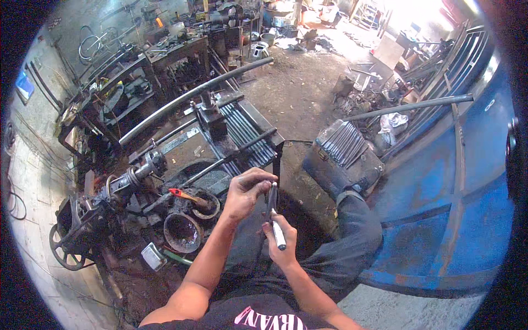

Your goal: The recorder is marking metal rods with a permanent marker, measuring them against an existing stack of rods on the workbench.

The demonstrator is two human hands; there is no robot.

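My left hand is closed, its thumb and fingers pinched at the upper end of a dark narrow rod with a pale tip. Just below it, my right hand is wrapped around a white, marker-like stick with a dark lower end. The rod runs down into the right hand's grip; whether rod and stick are one piece, I cannot tell. Both hands are above my lap, in front of the metal bench, which bears a row of thin metal rods.
A machine with a handwheel stands at the left. Beside my left forearm sit a round bowl and a red-tipped tool. More rods lie on a dark box ahead right. A blue metal panel borders the right.
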